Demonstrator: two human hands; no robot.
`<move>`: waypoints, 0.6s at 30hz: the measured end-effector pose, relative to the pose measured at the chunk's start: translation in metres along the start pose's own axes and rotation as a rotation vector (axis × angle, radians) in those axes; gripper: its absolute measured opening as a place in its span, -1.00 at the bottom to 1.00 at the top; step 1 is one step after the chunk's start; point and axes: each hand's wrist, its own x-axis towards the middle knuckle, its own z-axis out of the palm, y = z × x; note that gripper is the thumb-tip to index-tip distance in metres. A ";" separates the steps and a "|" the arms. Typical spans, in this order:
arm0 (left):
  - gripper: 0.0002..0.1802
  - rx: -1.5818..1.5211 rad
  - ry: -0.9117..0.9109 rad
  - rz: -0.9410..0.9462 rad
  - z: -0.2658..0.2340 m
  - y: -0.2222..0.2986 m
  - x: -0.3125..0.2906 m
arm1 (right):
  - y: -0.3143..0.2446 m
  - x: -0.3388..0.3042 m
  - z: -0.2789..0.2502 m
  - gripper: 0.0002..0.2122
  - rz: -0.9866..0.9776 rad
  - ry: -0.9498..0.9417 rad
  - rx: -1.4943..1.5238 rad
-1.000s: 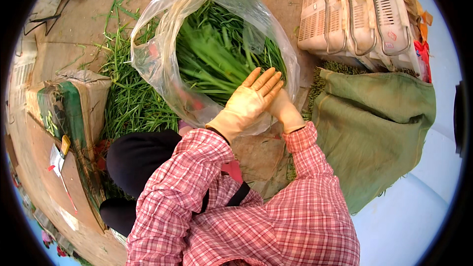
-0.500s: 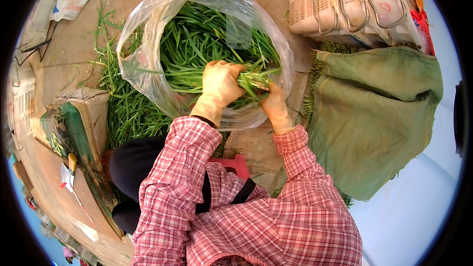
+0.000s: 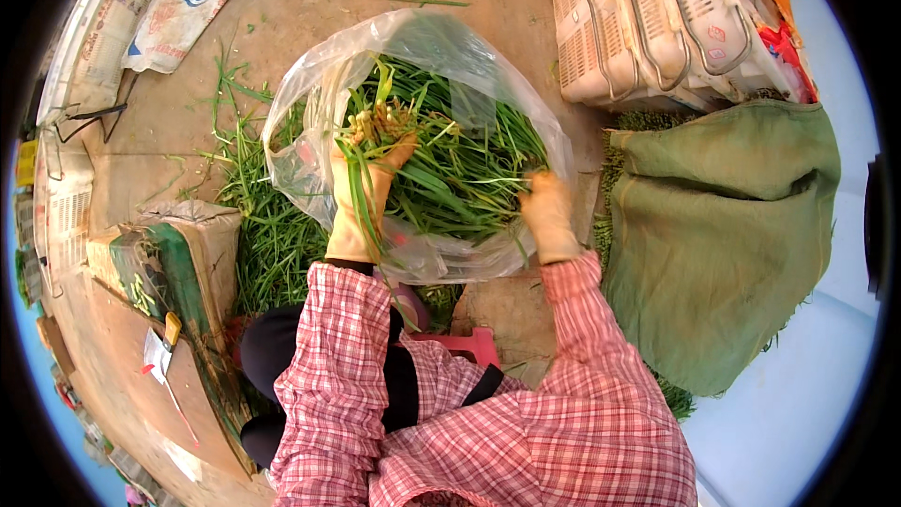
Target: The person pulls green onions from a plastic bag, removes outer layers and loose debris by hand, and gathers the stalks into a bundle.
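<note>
A large clear plastic bag (image 3: 556, 136) stands open in front of me, full of long green garlic chives (image 3: 450, 94). My left hand (image 3: 359, 211), in a pale yellow glove, is closed around a bunch of garlic chives (image 3: 383, 122) at the bag's left side. The bunch's pale stem ends point away from me and its leaves trail right across the bag's mouth. At the near right rim is my gloved right hand (image 3: 549, 214), its fingers curled closed on thin leaves that run from the bunch. Its fingertips are partly hidden.
Loose chives (image 3: 267, 225) are heaped left of the bag. A knife (image 3: 164, 349) lies on a board at the left, near a padded block (image 3: 202, 235). White plastic crates (image 3: 648, 19) stand at the far right, above a green cloth (image 3: 718, 235). A pink stool (image 3: 479, 347) is beneath me.
My left hand has moved left and turned, so the bunch's stem ends now lie at the left instead of the right. My right hand has come apart from it. The whole view has shifted slightly.
</note>
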 end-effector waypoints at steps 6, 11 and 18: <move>-0.65 -0.427 -0.220 -0.122 0.003 -0.019 0.001 | -0.108 0.015 -0.059 -0.62 -0.120 -0.030 1.096; -0.66 -0.850 -0.236 -0.532 0.001 -0.030 0.009 | -0.128 0.021 -0.091 -0.80 -0.086 -0.212 1.420; -0.70 -0.400 -0.211 -0.289 -0.003 -0.045 0.006 | -0.079 0.031 -0.080 -0.70 0.139 0.127 1.328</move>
